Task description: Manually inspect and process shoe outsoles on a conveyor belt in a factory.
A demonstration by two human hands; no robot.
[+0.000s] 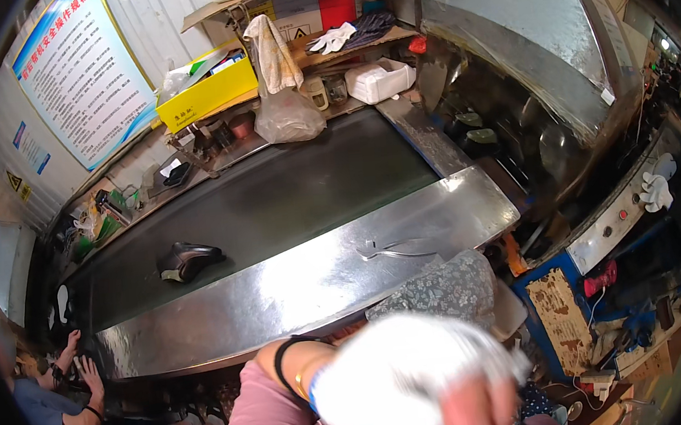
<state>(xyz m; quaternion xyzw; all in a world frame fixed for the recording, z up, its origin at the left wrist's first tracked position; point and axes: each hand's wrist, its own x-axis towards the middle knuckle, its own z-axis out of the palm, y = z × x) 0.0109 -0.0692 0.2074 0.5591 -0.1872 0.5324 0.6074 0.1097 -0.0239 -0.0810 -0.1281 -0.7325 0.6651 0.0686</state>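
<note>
My left hand (397, 379) wears a white glove with a blue cuff, smeared by motion, in front of my lap. A gold bracelet and a black band circle that wrist. Blurred bare fingers (470, 409) show against the glove's lower right; they seem to belong to my right hand, but I cannot be sure. Beyond them, a slim metal hand tool (397, 250) lies on the shiny metal ledge (306, 285). A dark shoe upper (189, 261) rests on the dark conveyor belt (290, 197), apart from both hands.
Floral grey cloth (438, 289) lies by the ledge's near edge. A yellow box (206, 90), a plastic bag (289, 117) and a white container (381, 81) sit behind the belt. At the far left, another person's hand (90, 374) is near the ledge's end. Machinery with buttons (620, 218) stands right.
</note>
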